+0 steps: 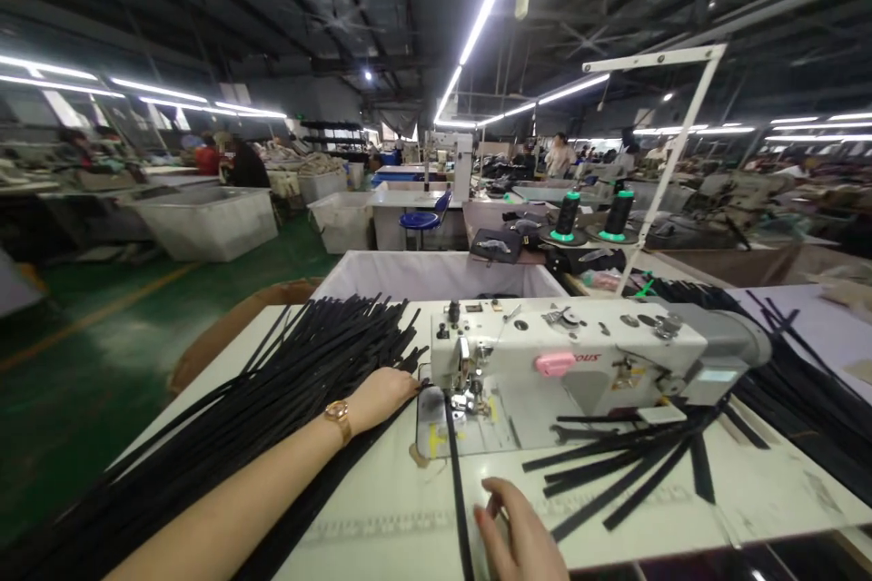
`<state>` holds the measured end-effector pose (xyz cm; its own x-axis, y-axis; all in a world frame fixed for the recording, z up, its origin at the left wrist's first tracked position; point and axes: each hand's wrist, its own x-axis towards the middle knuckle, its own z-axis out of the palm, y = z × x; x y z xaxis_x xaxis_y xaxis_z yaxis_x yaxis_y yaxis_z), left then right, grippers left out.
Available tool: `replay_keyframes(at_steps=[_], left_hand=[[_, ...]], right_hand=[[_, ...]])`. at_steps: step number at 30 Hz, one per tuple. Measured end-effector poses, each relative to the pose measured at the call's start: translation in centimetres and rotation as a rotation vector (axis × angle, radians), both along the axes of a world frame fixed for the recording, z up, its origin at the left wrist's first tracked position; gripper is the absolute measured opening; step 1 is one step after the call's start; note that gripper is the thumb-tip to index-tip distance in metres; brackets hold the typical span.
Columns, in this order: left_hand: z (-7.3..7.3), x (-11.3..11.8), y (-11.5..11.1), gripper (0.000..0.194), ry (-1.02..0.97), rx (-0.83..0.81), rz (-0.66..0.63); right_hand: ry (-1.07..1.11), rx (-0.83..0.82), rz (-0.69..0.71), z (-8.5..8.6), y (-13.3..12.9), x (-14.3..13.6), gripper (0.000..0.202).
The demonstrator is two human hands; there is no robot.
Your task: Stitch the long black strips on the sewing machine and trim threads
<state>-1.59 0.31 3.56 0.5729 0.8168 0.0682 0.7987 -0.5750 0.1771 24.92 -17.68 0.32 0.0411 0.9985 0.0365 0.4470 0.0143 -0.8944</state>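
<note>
A white sewing machine (504,354) stands on the table, and a long black strap (458,481) runs from under its presser foot (467,401) to the table's front edge. My left hand (382,399), with a watch on the wrist, reaches to the left of the needle area. Its fingers are closed on a dark strap end at the edge of the metal plate; the fingertips are partly hidden. My right hand (518,531) is just right of the long strap, thumb and forefinger apart with nothing seen between them. A large pile of black straps (272,399) lies beneath and beside my left arm.
More cut black straps (613,472) lie right of the needle, near a wrench (582,433). Two black thread cones (567,216) stand behind the machine, by a white thread stand (671,172). A pale bin (436,270) sits beyond the table. Other people work far back.
</note>
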Motion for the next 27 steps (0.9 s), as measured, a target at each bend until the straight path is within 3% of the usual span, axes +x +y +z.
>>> replay_keyframes(at_steps=[2,4,6,8,16,27], left_hand=[[-0.4,0.1,-1.3,0.032,-0.011,-0.017,0.053],[-0.5,0.3,-2.1,0.034,-0.031,-0.023,0.103],[-0.4,0.5,-2.3,0.034,-0.051,-0.030,0.139],[-0.3,0.5,-2.2,0.033,-0.066,-0.042,0.160],[-0.2,0.4,-1.8,0.032,-0.081,-0.088,0.184],[0.3,0.3,-1.4,0.032,-0.023,-0.103,0.149]], right_hand=[[0.100,-0.047,0.099,1.5,1.3,-1.3,0.038],[0.372,-0.217,0.215,2.4,3.0,-3.1,0.041],[0.656,-0.400,0.211,2.7,5.0,-5.1,0.036],[0.776,-0.480,0.176,2.4,7.0,-6.9,0.031],[0.950,-0.567,0.131,0.1,12.6,-9.9,0.027],[1.040,-0.616,0.146,-1.0,14.1,-10.3,0.023]])
